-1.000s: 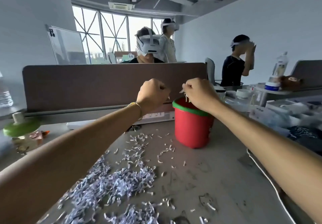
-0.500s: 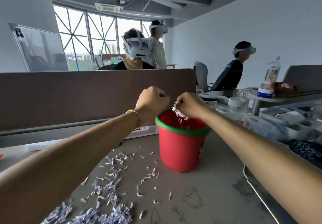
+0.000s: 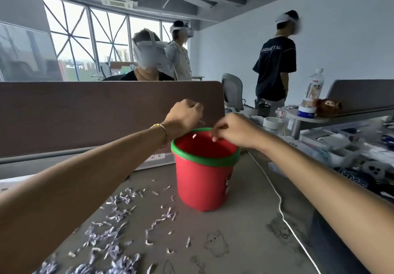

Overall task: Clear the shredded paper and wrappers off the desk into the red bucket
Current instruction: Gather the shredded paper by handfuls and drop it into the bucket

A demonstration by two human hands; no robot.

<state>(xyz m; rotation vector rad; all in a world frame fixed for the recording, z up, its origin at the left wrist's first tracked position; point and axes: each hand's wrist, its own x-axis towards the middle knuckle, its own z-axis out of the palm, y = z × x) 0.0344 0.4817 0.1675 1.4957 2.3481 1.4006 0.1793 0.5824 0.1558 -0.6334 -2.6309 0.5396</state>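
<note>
Both hands have let their paper go since a moment back: left hand (image 3: 185, 114) curled loosely with a strip or two stuck on, right hand (image 3: 231, 129) with fingers spread, empty, over the red plastic bucket with the green rim (image 3: 202, 180) mid-desk. Loads left though: pale lilac shredded paper (image 3: 115, 229), thin curly strips, litters the grey desk (image 3: 251, 226) toward its near left corner.

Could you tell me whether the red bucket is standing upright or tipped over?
Upright: the red bucket stands on its base on the desk, its green rim facing up.
</note>
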